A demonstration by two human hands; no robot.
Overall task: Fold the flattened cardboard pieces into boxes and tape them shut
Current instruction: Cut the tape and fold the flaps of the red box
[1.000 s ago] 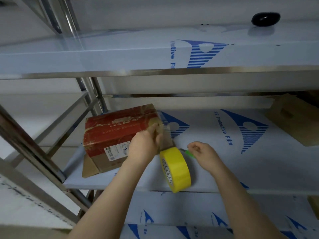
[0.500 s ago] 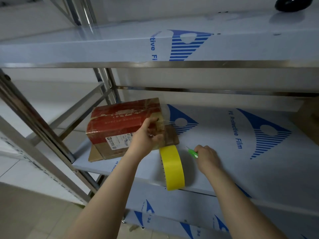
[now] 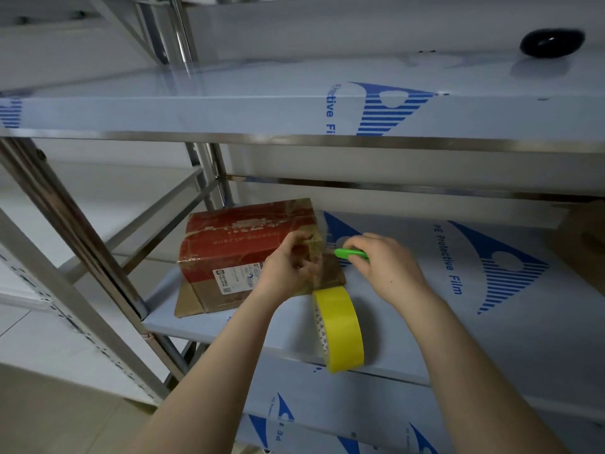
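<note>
A red and brown cardboard box (image 3: 235,247) with a white label sits on the middle shelf (image 3: 491,339). My left hand (image 3: 288,267) pinches a strip of clear tape against the box's right end. The strip runs down to a yellow tape roll (image 3: 340,329) that hangs at the shelf's front edge. My right hand (image 3: 386,267) grips a green cutter (image 3: 350,253), its tip at the tape strip beside the box's right end.
Steel shelves wrapped in blue-printed protective film stand above (image 3: 294,103) and below (image 3: 360,421). A black object (image 3: 550,42) lies on the upper shelf. More brown cardboard (image 3: 582,244) sits at the far right of the middle shelf. Slanted steel posts (image 3: 75,231) stand to the left.
My right hand has lifted off the shelf with the green cutter and moved left and up to the tape strip. My left hand keeps its hold at the box's end.
</note>
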